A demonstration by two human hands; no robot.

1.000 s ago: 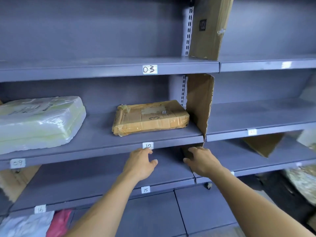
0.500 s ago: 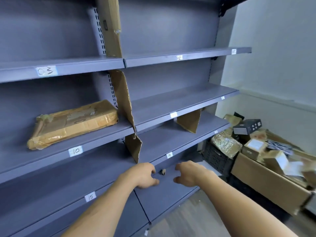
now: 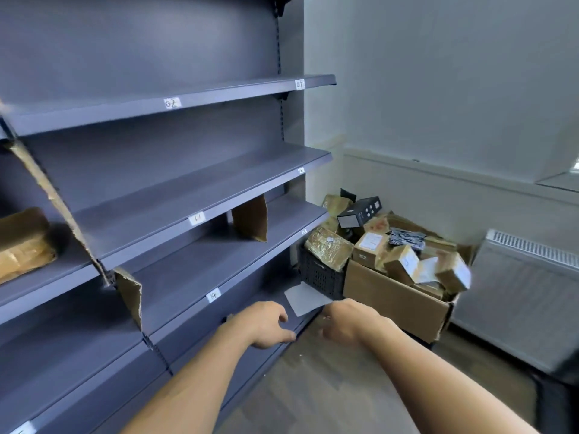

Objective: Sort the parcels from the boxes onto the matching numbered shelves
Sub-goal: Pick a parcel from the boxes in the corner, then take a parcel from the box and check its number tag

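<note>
**Parcel handling.** Far left of the cardboard box (image 3: 395,297), one brown taped parcel (image 3: 23,242) lies flat on a grey shelf (image 3: 200,183). The remaining parcels are still to be sorted.

- Just left of the box, a film-wrapped brown parcel (image 3: 329,250) rests on top of the black crate (image 3: 319,275).
- Inside the box, small cartons (image 3: 369,249) are heaped loosely, and several are tilted.
- A black carton (image 3: 360,211) sits highest, at the box's back-left.

Judged by their build, the cartons are light and stiff. Their tape and film will be slick, and the corners will crush under pressure. Grip each carton across two opposite flat faces, not by the tape or the label. Take parcels from the top of the heap first, because the tilted cartons are likely to slide once a neighbour is lifted.

**Hand pose.** Both forearms reach forward, stopping short of the box and to its left.

- The left hand (image 3: 263,324) hangs palm down, farther left of the box. Its fingers are loosely curled and it holds nothing.
- The right hand (image 3: 347,324) is nearer the box and blurred. Its fingers also appear loosely curled and hold nothing.

Neither hand touches a parcel.
</note>
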